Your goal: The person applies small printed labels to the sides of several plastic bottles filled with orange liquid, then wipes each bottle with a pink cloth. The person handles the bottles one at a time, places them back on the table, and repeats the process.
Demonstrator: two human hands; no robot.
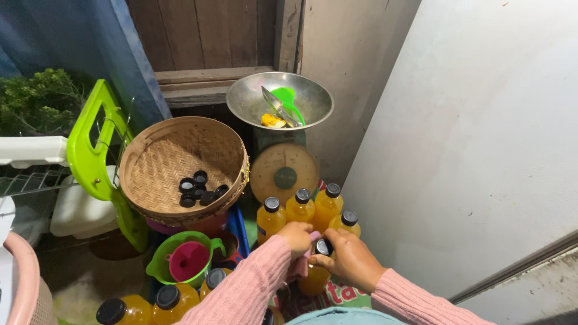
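Low at the centre of the floor, a bottle of orange juice (315, 274) is held upright. Its black cap (323, 247) is gripped by the right hand (349, 259), fingers curled over it, wrist bent inward. A pink cloth (299, 265) is pressed against the bottle's side by the closed left hand (296, 236). Four capped bottles (301, 207) stand just behind, before a kitchen scale (283, 171). A woven basket (162, 162) of loose caps (200, 188) sits left. Room is bounded on the right by a white wall (481, 150).

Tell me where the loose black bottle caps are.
The black caps lie in the woven basket, left of the weighing scale in the head view.
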